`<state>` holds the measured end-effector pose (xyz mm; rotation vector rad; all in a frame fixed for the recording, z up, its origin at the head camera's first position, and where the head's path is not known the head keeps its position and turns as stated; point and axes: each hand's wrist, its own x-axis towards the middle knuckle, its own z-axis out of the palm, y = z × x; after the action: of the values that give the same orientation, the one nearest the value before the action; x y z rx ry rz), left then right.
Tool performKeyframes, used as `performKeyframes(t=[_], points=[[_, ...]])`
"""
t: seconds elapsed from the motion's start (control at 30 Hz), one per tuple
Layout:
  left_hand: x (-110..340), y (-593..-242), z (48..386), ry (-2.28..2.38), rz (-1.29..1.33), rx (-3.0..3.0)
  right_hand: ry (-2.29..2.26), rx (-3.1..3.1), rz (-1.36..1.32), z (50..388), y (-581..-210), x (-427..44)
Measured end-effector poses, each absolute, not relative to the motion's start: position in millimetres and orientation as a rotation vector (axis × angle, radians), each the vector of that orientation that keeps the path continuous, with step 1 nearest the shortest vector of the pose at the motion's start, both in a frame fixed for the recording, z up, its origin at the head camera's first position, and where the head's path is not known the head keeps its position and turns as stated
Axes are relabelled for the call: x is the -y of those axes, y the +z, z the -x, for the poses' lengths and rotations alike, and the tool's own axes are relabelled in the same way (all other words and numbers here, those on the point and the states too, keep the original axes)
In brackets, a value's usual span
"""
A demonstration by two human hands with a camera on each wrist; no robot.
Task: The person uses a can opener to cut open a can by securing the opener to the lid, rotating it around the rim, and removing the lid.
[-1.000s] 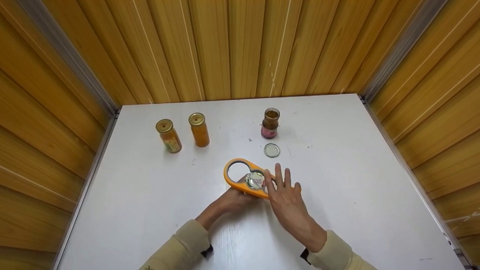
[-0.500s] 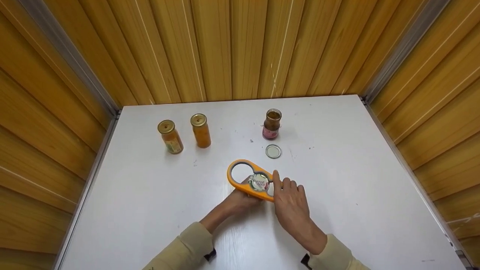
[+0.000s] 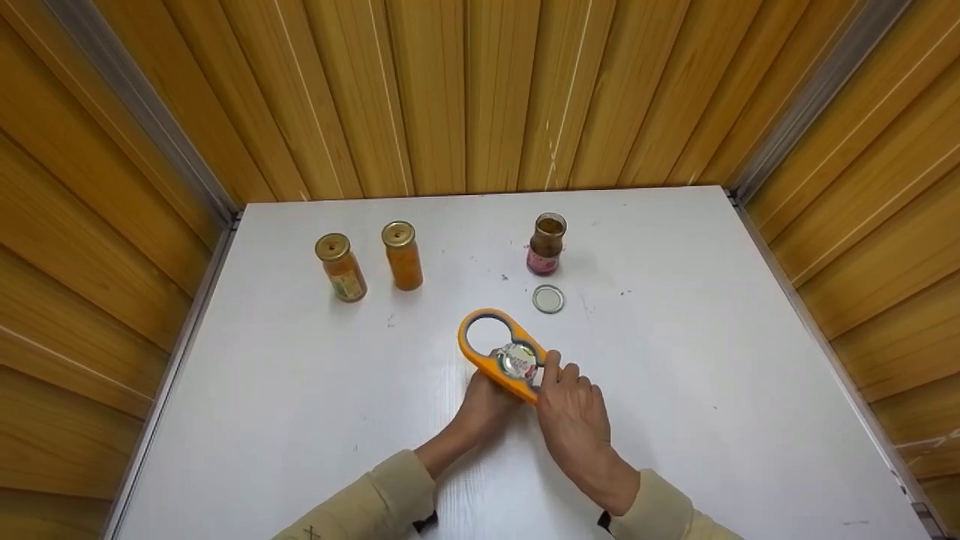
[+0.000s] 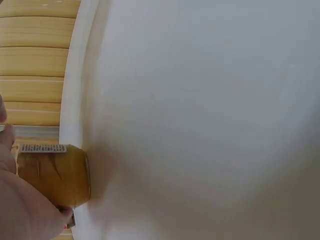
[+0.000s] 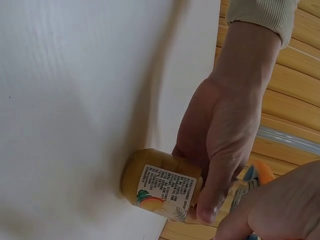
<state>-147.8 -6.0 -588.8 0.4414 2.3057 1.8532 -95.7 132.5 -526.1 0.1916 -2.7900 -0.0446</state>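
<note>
An orange opener point(image 3: 474, 352) with round holes lies around the patterned lid point(image 3: 517, 361) of a jar. My right hand point(image 3: 576, 420) grips the opener's right end, fingers curled over it. Below the opener my left hand point(image 3: 486, 409) holds the jar, whose body is hidden in the head view. In the right wrist view that jar point(image 5: 162, 187) has yellow-brown contents and a printed label, with the left hand point(image 5: 220, 125) wrapped round its upper part. The left wrist view shows the jar point(image 4: 55, 175) beside the left hand's palm.
Two gold-lidded jars, one labelled point(image 3: 343, 274) and one plain orange point(image 3: 405, 262), stand at the back left of the white table point(image 3: 300, 390). A lidless dark jar point(image 3: 544, 251) stands back right, with a loose lid point(image 3: 548, 299) before it.
The right hand's extended fingers have curled round the opener's end. The opener has turned slightly clockwise, its left end shifting a little right. The left hand still holds the jar.
</note>
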Motion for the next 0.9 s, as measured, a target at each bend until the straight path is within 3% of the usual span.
performKeyframes(t=[0.9], points=[[11.1, -594.1, 157.9, 1.891, -0.536, -2.223, 0.051, 2.828, -0.322, 103.9, -527.1, -152.4]])
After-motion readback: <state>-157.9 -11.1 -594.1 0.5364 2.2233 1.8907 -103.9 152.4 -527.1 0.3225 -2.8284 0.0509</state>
